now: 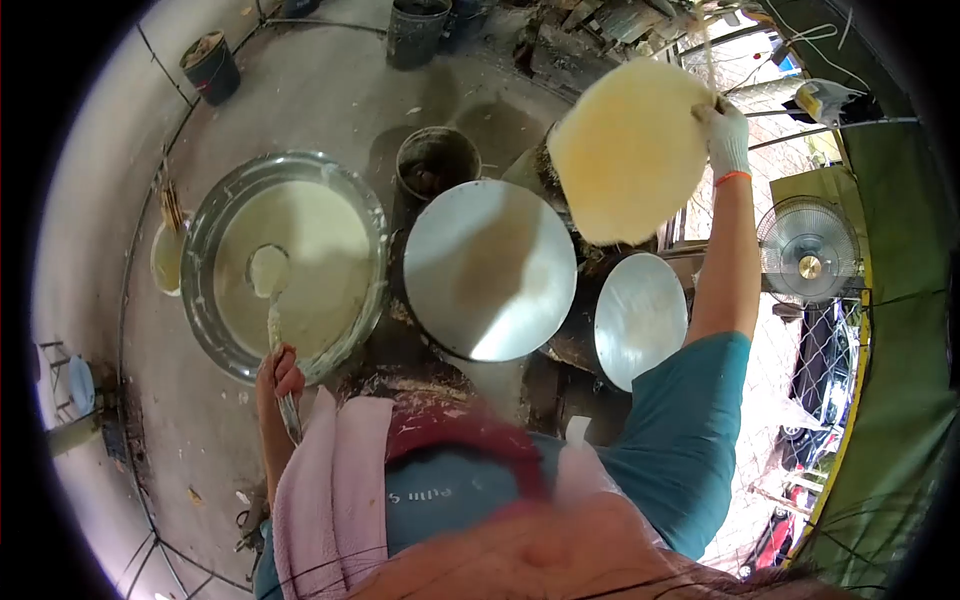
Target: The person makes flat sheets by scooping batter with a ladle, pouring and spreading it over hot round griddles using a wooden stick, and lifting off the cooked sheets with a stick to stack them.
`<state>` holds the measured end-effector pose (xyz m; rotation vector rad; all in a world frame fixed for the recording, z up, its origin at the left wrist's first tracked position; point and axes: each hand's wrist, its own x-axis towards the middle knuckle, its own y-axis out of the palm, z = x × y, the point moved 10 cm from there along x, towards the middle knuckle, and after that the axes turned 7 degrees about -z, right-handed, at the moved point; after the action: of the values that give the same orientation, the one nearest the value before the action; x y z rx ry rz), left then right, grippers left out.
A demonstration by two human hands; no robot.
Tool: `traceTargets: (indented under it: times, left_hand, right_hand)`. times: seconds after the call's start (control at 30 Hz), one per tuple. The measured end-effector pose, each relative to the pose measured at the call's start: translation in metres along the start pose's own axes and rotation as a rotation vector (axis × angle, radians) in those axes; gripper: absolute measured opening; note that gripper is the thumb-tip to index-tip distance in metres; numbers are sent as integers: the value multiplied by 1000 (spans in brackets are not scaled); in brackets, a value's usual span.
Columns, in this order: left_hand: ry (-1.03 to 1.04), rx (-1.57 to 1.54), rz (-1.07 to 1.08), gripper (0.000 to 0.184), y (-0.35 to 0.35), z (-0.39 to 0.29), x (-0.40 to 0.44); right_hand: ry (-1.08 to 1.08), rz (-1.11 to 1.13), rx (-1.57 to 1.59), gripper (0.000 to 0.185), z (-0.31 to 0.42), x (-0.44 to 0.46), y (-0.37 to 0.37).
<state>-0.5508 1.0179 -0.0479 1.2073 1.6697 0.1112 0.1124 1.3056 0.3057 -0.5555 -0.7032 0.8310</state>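
Observation:
My left hand [281, 374] is wrapped round the long handle of a ladle [274, 318]. The ladle's bowl sits in pale, creamy batter [325, 250], which fills a wide metal basin [201, 300] smeared along its rim. My right hand [724, 132], in a whitish glove with an orange band at the wrist, grips the right edge of a large, thin, round yellow crepe [632, 150]. The crepe is held up and hangs above the right side of the work area. Below and left of it lies a round, flat metal griddle [480, 270], with a smaller-looking one [645, 315] to the right.
A dark bucket [438, 163] stands behind the middle griddle, and others [210, 68] [418, 30] stand farther back. A pale yellow container [167, 258] with sticks is left of the basin. At the right are a fan [808, 250], wire fencing and a green sheet [900, 400].

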Motion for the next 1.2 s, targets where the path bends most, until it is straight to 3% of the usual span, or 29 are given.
traceTargets:
  times: [0.07, 0.1, 0.13, 0.2, 0.33, 0.37, 0.4, 0.47, 0.53, 0.6, 0.67, 0.73, 0.8, 0.83, 0.9, 0.93, 0.97, 1.03, 1.07, 1.1, 1.17, 1.2]
  left_hand:
    - [34, -52, 1, 24, 14, 8, -5]
    - [53, -80, 3, 26, 23, 13, -5]
    - [58, -63, -13, 23, 34, 17, -8]
    - [69, -30, -52, 17, 54, 24, -15]
    - [129, -84, -8, 20, 79, 38, -22]
    - [72, -40, 141, 23, 77, 42, -16]
    - [80, -58, 129, 24, 84, 45, -17]
    - [92, -98, 103, 25, 98, 49, -24]
    - [79, -133, 39, 27, 86, 54, -20]
    - [55, -113, 13, 29, 82, 55, -21]
    - [50, -75, 1, 28, 83, 52, -24]
    - [61, 18, -37, 26, 82, 52, -26]
    - [93, 162, -126, 23, 78, 45, -26]
    - [92, 203, -81, 21, 73, 41, -22]
    - [113, 363, -189, 27, 77, 29, -22]
    - [69, 403, -44, 31, 65, 28, -14]
    - [36, 432, -162, 36, 58, 21, -13]
    - [-28, 569, -151, 28, 9, 11, 12]
    - [-52, 692, -153, 24, -6, 6, 24]
    - [-6, 1040, -147, 21, -15, -3, 33]
    - [104, 1730, -90, 18, -26, -16, 56]
    - [332, 1918, 103, 17, -29, -18, 74]
  right_hand:
    - [157, -146, 291, 29, -63, 31, -14]
    - [131, -233, 285, 25, -102, 50, -20]
    - [97, -321, 570, 24, -115, 39, -19]
    - [325, -322, 537, 36, -180, 28, -6]
    - [530, -441, 957, 43, -350, -5, 62]
    - [527, -476, 858, 41, -371, -21, 72]
    - [525, -512, 756, 39, -384, -44, 80]
    - [849, -473, 594, 39, -432, -90, 108]
    - [781, -618, 541, 41, -485, -113, 129]
    - [841, -580, 519, 46, -494, -122, 133]
    - [743, -538, 476, 35, -495, -111, 129]
    - [612, -410, 121, 32, -501, -96, 119]
    - [513, -312, -250, 44, -520, -87, 114]
    - [420, -322, -379, 51, -567, -79, 116]
    - [583, -305, -284, 57, -522, -109, 105]
    - [665, -299, -240, 61, -492, -126, 98]
    - [507, -287, -105, 61, -379, -144, 78]
    - [421, -455, 164, 55, -366, -190, 75]
    - [484, -336, 293, 51, -334, -224, 79]
    - [558, -217, 409, 48, -301, -260, 84]
    - [409, -149, 328, 46, -222, -337, 79]
    - [376, -139, 245, 46, -181, -383, 79]
